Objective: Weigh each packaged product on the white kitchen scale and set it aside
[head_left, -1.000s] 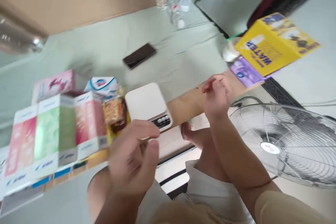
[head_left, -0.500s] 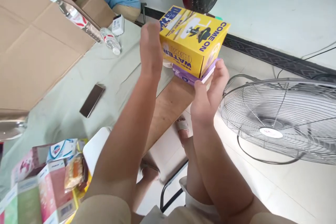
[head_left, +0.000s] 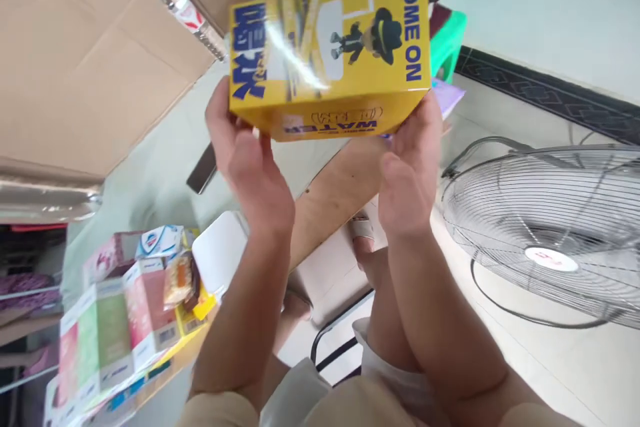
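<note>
Grip: left hand point(head_left: 255, 170) and right hand point(head_left: 413, 163), clamped on yellow box point(head_left: 325, 47).
Yellow box: newly lifted, apparently occupying both hands.
Purple pack point(head_left: 448, 96): unburdened, beyond right hand.

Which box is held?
The yellow COME ON box: left hand and right hand hold its opposite ends. The green carton and blue-and-white box sit apart, unheld.

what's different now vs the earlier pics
The left hand and right hand, both empty at first, now hold the yellow box between them. It has come up off the purple pack and over to the left. The purple pack, phone and white device stayed put.
</note>
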`<state>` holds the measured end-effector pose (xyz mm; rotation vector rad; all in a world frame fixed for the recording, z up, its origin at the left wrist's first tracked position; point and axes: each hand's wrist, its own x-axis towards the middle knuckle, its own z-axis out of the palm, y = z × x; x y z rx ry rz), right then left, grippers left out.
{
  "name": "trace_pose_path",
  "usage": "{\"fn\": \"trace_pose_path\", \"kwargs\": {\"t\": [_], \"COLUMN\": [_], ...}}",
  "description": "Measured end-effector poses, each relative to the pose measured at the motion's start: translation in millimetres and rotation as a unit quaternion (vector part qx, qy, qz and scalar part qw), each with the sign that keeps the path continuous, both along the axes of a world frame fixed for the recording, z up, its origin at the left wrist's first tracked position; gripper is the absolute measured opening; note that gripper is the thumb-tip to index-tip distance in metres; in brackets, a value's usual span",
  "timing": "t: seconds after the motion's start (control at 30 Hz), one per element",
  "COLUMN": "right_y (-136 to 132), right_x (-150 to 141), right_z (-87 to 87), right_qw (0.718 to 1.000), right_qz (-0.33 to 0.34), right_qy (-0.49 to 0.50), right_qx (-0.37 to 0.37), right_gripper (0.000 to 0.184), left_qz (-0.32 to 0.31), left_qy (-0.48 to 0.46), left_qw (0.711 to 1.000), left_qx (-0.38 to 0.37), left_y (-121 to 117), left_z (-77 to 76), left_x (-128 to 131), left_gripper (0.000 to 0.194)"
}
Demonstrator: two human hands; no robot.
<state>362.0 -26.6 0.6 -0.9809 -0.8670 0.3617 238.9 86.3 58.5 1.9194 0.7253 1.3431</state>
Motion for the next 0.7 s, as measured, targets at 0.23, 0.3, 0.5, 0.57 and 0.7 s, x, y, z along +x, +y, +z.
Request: {"fn": "trace_pose_path", "kwargs": {"t": [0.23,0.3,0.5,0.57,0.7], "right_y": [29.4,37.5,61.9,66.2,70.7], "right_x": [-90.2,-118.8,-186.1,-199.4,-214.8], "right_z": [-8.4,-13.1,-19.1,-18.0,-15.6], "right_qw": [0.966,0.949,0.936,0.933,0.932], "right_qz": [0.244,0.292,0.300,0.300,0.301], "right_qy": [0.080,0.111,0.170,0.180,0.180], "right_qx": [-0.003,-0.035,-0.074,-0.079,-0.090], "right_gripper": [0.061,0.060,0.046,0.043,0.040], "left_qz": [0.150,0.212,0.286,0.274,0.267], "left_qy": [0.029,0.092,0.133,0.121,0.093], "left_qw": [0.987,0.970,0.934,0.941,0.951], "left_qx": [0.047,0.074,0.169,0.160,0.125], "left_y": [-119.1,-143.9,-171.3,-172.0,-167.8], "left_z": [-20.3,-32.7,-60.8,-67.7,-79.0], "left_x": [-160.4,-184.1,-220.7,-228.1,-241.3], "left_gripper": [0.077,0.083,0.086,0.086,0.081]}}
